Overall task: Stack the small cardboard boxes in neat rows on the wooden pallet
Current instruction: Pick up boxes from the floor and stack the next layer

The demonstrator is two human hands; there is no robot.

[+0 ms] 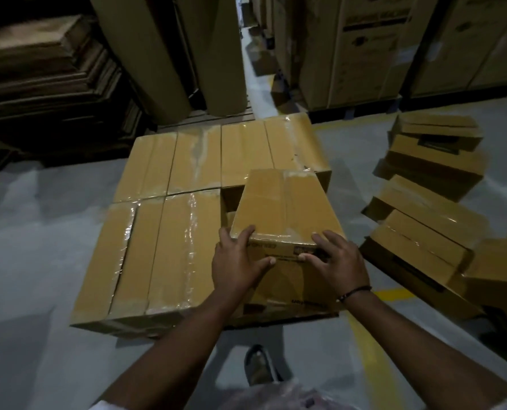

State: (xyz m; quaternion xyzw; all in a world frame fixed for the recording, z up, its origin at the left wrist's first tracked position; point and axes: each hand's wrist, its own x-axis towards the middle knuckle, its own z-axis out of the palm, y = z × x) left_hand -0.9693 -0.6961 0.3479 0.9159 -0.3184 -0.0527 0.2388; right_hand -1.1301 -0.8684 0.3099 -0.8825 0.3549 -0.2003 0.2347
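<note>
Both my left hand (237,263) and right hand (339,261) clamp the box (282,202); lowering it crooked, I could jam it on the stack (181,247) at nine o'clock.

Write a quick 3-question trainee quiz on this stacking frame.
1. True or false: the left hand and the right hand both grip the same box.
2. Where do the loose boxes on the floor lie, relative to the stacked rows? A) to their left B) to their right C) on top of them
3. Fill in: the floor line beside the right forearm is ___.
Key: 1 true; 2 B; 3 yellow.
</note>
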